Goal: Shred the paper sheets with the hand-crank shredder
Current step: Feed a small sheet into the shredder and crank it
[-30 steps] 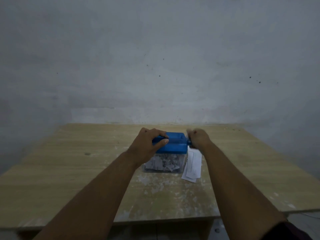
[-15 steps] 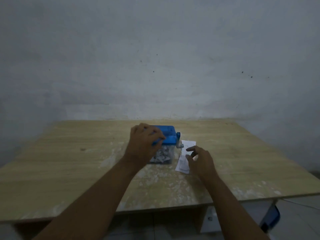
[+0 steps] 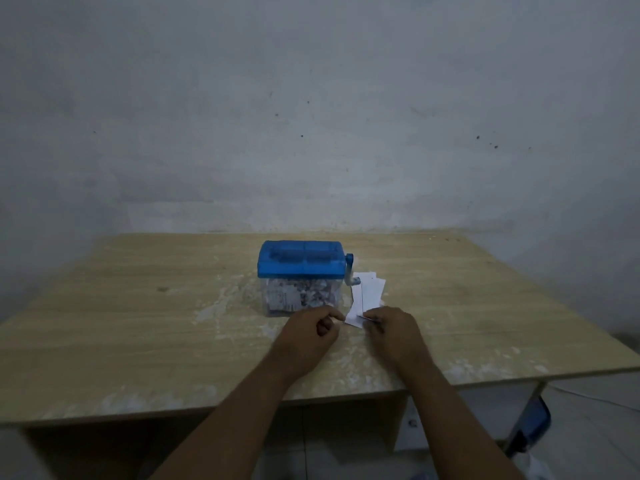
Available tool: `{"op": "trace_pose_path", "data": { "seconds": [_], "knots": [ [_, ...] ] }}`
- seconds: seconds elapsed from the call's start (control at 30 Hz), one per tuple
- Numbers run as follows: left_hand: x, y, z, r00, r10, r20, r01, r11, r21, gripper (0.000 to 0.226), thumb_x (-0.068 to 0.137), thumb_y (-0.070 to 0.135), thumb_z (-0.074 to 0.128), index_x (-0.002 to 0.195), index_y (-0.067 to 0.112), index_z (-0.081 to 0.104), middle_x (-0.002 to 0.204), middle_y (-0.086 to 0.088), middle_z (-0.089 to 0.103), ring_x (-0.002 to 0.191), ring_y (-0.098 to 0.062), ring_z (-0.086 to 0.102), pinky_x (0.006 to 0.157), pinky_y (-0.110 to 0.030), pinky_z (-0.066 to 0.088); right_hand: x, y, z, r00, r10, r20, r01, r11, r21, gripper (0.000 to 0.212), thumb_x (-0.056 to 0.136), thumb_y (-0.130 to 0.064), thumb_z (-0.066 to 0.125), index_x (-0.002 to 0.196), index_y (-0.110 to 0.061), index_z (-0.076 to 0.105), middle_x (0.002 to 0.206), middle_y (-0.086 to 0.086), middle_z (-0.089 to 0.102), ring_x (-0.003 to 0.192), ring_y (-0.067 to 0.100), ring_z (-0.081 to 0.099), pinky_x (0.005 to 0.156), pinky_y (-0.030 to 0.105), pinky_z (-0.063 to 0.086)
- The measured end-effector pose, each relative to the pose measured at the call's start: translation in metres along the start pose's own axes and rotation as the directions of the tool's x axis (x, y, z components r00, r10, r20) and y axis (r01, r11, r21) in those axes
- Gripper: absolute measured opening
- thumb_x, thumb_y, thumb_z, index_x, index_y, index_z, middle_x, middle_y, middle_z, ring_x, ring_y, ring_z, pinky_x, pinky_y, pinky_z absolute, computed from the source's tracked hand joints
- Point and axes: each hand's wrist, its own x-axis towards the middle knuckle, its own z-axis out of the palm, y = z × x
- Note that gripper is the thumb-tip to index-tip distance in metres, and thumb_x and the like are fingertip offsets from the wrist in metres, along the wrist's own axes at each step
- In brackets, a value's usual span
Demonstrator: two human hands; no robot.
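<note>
A small hand-crank shredder [image 3: 300, 263] with a blue top and a clear bin full of paper shreds stands on the wooden table [image 3: 138, 323]. Its blue crank [image 3: 349, 268] hangs down on the right side. Just right of it lies a small stack of white paper sheets [image 3: 366, 296]. Both hands are at the near end of that stack. My left hand [image 3: 311, 332] has curled fingers, its fingertips at the stack's near left corner. My right hand [image 3: 393, 332] pinches the near edge of a sheet, slightly lifted. Neither hand touches the shredder.
The table top is scuffed with pale patches and backs onto a bare grey wall. Its front edge runs just below my forearms. A blue chair [image 3: 531, 424] shows under the table's right corner, with a thin cable on the floor.
My left hand left the shredder top and came down to the paper stack. My right hand, off the crank, settled on the stack's near edge. The head pulled back.
</note>
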Motion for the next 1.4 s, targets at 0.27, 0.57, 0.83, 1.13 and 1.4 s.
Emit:
{"op": "trace_pose_path", "data": {
  "seconds": [0.27,0.57,0.83,1.13,1.4],
  "knots": [
    [-0.001,-0.002,-0.002,1.000,-0.010,-0.019,0.009,0.999,-0.044,0.018,0.101,0.029,0.068,0.114,0.041,0.073,0.089,0.014,0.067,0.085,-0.002,0.062,0.078,-0.019,0.055,0.003,0.006,0.005,0.986,-0.114,-0.122,0.118,0.993,0.028,0.033,0.106,-0.037,0.049,0.113,-0.027,0.079,0.104,-0.003,0.075,0.094,0.015,0.062,0.084,0.026,0.044],
    [-0.004,0.005,-0.004,0.995,0.010,-0.099,-0.023,0.992,-0.126,0.025,0.099,0.021,0.071,0.120,0.035,0.072,0.102,0.017,0.068,0.093,0.002,0.064,0.080,-0.016,0.056,-0.014,-0.014,-0.009,0.933,-0.218,-0.285,0.228,0.974,0.002,0.020,0.097,-0.011,0.069,0.115,-0.017,0.078,0.109,0.001,0.074,0.101,0.017,0.065,0.088,0.029,0.051],
    [0.008,0.046,-0.032,0.990,0.108,-0.096,-0.127,0.968,-0.218,0.055,0.088,0.029,0.086,0.135,0.041,0.060,0.123,0.022,0.063,0.108,0.002,0.062,0.088,-0.016,0.056,-0.003,-0.070,-0.077,0.905,-0.246,-0.347,0.355,0.886,0.299,0.045,0.096,0.001,0.060,0.130,-0.028,0.063,0.092,-0.010,0.068,0.078,0.007,0.065,0.064,0.027,0.056],
    [0.045,0.074,-0.093,0.993,0.069,-0.100,-0.094,0.959,-0.267,0.017,0.102,0.025,0.072,0.097,0.009,0.075,0.090,-0.007,0.076,0.083,-0.015,0.073,0.069,-0.027,0.053,0.067,-0.143,-0.148,0.932,-0.080,-0.354,0.248,0.851,0.463,0.045,0.108,-0.011,0.043,0.147,-0.031,0.039,0.095,0.001,0.072,0.068,0.008,0.067,0.065,0.027,0.054],
    [0.065,0.083,-0.140,0.969,-0.050,-0.241,-0.051,0.918,-0.392,0.024,0.102,0.028,0.071,0.117,0.023,0.053,0.086,-0.014,0.078,0.078,-0.028,0.075,0.068,-0.045,0.064,0.069,-0.163,-0.121,0.990,-0.069,0.126,-0.030,0.757,0.653,0.023,0.084,0.001,0.082,0.097,-0.010,0.067,0.101,0.007,0.075,0.090,0.027,0.076,0.072,0.036,0.066]
  ]
}}
